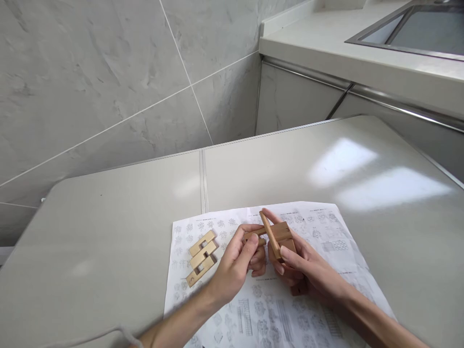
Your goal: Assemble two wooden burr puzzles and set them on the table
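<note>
Both hands hold brown wooden puzzle pieces over a printed sheet. My left hand [241,253] is closed, thumb on top, around a thin wooden piece [255,233] that reaches toward the right. My right hand [299,258] is closed around brown wooden blocks [284,234], with a narrow wooden bar [270,234] slanting across their near side under the thumb. The pieces in the two hands overlap; whether they interlock I cannot tell. Left of my left hand lie several pale notched wooden pieces [203,256], side by side on the sheet. Another dark wooden piece [299,288] shows beneath my right wrist.
The creased instruction sheet [261,314] with small printed diagrams lies on a glossy pale table [108,232] with a seam. Behind stands a grey tiled wall [119,72]. A counter [308,43] with a sink [424,29] is at the upper right. A cord [90,338] shows at lower left.
</note>
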Tool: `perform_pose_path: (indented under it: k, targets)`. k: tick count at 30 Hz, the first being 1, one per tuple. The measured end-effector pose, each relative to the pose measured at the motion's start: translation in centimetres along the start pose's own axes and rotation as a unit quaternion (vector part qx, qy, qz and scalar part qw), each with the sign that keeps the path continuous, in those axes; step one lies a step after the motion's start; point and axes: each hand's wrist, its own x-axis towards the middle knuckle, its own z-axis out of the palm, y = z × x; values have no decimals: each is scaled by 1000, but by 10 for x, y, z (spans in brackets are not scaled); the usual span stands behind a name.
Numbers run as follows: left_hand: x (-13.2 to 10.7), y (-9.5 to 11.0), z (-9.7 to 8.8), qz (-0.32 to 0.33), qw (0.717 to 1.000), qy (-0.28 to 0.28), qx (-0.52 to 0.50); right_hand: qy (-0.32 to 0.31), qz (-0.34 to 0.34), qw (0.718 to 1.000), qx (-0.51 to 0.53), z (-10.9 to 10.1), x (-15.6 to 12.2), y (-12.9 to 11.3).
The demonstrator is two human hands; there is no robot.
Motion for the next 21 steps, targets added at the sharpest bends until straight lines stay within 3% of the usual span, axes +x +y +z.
perform_pose_path:
  k: [11, 21]
  targets:
    - [2, 4, -2, 8, 995, 13, -102, 51, -26, 997, 56, -11, 10, 10]
    - [4, 6, -7, 13, 995, -6, -101, 90, -54, 993, 59, -8, 7, 10]
